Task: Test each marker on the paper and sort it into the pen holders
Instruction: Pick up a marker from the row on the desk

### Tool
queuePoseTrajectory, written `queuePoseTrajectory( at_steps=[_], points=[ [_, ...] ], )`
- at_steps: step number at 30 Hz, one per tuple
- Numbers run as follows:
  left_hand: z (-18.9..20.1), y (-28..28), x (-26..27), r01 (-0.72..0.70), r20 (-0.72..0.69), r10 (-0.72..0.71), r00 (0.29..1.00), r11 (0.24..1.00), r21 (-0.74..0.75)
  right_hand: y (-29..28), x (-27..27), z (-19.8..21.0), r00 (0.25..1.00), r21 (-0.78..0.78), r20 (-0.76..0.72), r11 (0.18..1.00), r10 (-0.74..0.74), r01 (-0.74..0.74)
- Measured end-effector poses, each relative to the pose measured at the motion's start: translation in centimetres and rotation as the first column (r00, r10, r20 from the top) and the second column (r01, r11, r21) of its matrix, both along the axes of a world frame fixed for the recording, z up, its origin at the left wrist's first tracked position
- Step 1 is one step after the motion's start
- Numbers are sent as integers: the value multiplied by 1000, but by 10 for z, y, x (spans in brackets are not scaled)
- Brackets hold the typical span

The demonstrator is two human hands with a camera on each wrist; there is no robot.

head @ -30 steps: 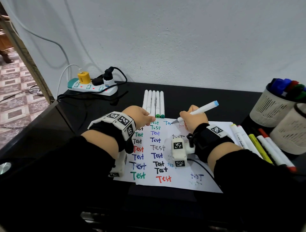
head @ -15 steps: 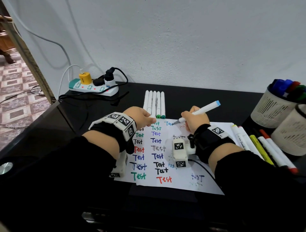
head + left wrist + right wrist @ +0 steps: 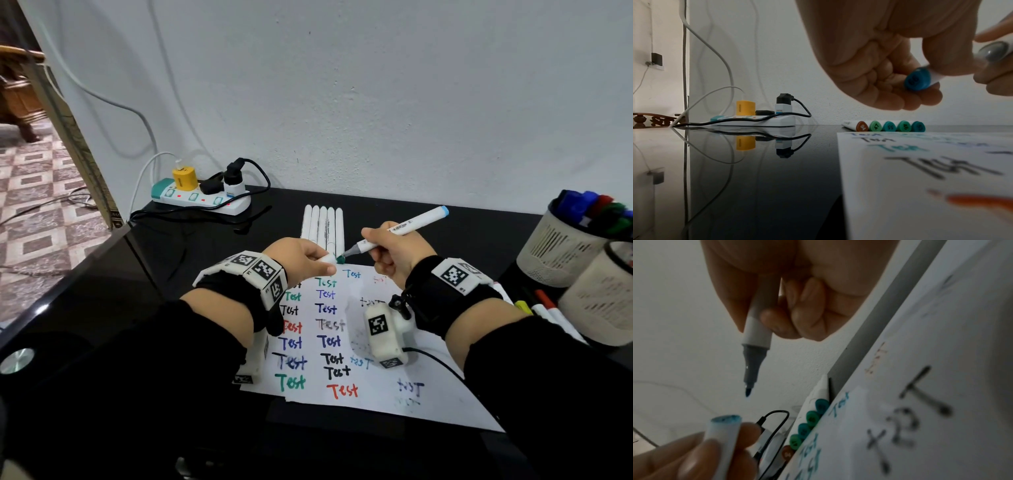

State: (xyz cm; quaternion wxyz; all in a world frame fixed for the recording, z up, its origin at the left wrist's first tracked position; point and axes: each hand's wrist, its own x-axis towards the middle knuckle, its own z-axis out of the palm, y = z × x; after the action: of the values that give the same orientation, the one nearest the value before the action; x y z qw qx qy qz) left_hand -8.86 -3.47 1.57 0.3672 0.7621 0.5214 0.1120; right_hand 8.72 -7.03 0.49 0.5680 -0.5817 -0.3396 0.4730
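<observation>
Right hand (image 3: 394, 255) has its fingers curled round one uncapped marker (image 3: 397, 229), white barrel with a light-blue end, held tilted with the grey nib pointing down and left above the far edge of the paper (image 3: 376, 346). Left hand (image 3: 301, 257) pinches the marker's cap (image 3: 919, 79) between thumb and fingertips — teal end, a number printed on it that is too blurred to read for certain. In the right wrist view the cap's open mouth faces up toward the nib, the two apart with a clear gap between them.

Out from the hands: five capped markers (image 3: 322, 226) lie in one tight row on the black table (image 3: 102, 301), just beyond the paper's far edge; from the left wrist their ends read one brown, then four in green and teal. The paper carries many "Test" words in columns — black, green, blue, red, grey — some partly covered by the wrists and the wrist cameras.

To the right, two pale pen holders (image 3: 561, 250), both cut off by the frame edge; the farther one holds blue, red and green caps, too crowded to count, and the nearer one's contents cannot be seen. Between holders and paper lies a loose group of markers (image 3: 544, 308), yellow and red among them, partly hidden behind the right wrist, so the count is unclear. Far left on the table sits one power strip (image 3: 202, 200) with three plugs in it.
</observation>
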Motion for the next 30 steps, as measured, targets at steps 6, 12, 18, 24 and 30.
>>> queuePoseTrajectory(
  at_steps=[6,12,18,24,30],
  points=[
    [1,-3,2,10,149,-3,989,999,-47,1,-14,5,991,22,74,994,109,-111],
    [-2,-1,-1,14,297,8,955,997,-70,1,-13,14,981,48,51,981,187,-190],
    [-2,1,-1,7,369,23,929,997,-79,1,-13,18,966,67,85,966,245,-251],
    [-3,1,1,-23,342,37,939,999,-45,2,-16,8,973,114,3,966,231,-230],
    [-2,-2,2,-12,263,15,965,1000,-11,-2,-15,-1,969,111,-88,969,229,-219]
  ],
)
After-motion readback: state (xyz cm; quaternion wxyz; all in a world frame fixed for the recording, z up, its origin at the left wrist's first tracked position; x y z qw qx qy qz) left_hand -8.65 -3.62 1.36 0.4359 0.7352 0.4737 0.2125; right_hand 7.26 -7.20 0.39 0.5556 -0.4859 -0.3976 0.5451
